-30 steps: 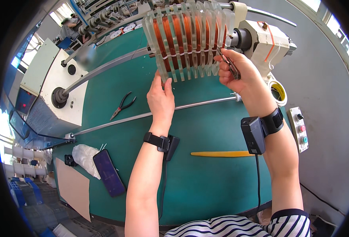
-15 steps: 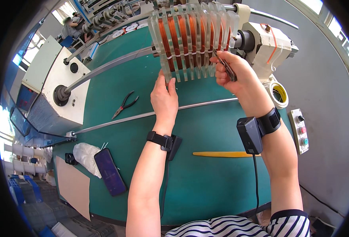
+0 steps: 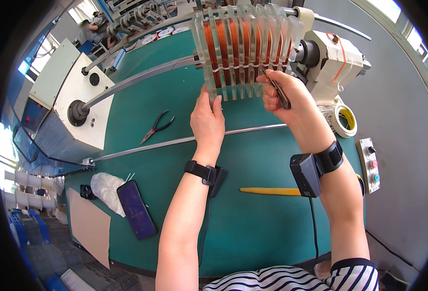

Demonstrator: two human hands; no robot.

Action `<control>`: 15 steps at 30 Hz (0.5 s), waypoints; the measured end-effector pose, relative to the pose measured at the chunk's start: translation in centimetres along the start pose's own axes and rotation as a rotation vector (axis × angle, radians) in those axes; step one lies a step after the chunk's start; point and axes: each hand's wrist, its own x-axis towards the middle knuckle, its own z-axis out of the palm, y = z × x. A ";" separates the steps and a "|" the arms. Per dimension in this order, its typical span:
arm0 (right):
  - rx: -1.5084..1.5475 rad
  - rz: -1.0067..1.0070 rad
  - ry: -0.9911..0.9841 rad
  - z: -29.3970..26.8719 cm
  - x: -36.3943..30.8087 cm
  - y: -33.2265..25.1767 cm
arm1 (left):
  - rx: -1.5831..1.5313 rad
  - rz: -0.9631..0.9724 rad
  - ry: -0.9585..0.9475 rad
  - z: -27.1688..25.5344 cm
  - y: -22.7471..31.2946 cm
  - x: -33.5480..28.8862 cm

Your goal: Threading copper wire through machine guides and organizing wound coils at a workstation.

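A winding former (image 3: 208,58) of clear, upright plates sits on a machine shaft at the top middle. Copper-coloured wire coils (image 3: 235,39) fill the gaps between its plates, and short white ties cross their lower part. My left hand (image 3: 208,119) grips the former's lower left corner, thumb in front and some fingers hidden behind the plate. In my right hand (image 3: 291,92) is a dark, slim, pointed hand tool (image 3: 281,92), possibly tweezers. Its tip meets the coils near the ties, right of the former's middle. Both wrists wear strapped black devices.
Red-and-black pliers (image 3: 156,128) lie on the green table, beyond a long metal rod (image 3: 175,141). Nearer are a phone (image 3: 136,208), a white plastic bag (image 3: 108,191) and a yellow strip (image 3: 269,191). Tape rolls (image 3: 345,120) and a button box (image 3: 370,165) stand at right.
The whole view has shifted slightly, so the former appears further right. My right hand and its tool have moved a little left along the coils. My left hand keeps its hold.
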 end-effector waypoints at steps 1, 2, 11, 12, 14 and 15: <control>-0.001 0.001 -0.001 0.1 -0.3 0.1 | 0.000 -0.002 0.001 0.1 0.0 0.0; 0.002 -0.001 -0.021 0.1 -0.6 0.3 | -0.011 0.012 0.004 0.2 0.0 0.0; 0.041 0.016 -0.011 1.7 0.6 0.7 | 0.011 0.014 0.003 0.1 -0.2 0.1; 0.011 -0.003 -0.012 1.7 0.6 0.7 | 0.008 0.019 0.000 0.1 -0.1 0.1; 0.021 -0.023 -0.033 1.4 0.7 0.9 | 0.008 0.018 0.006 0.1 -0.1 0.1; 0.032 -0.044 -0.055 1.3 0.6 1.0 | 0.008 0.019 0.011 0.1 -0.1 0.1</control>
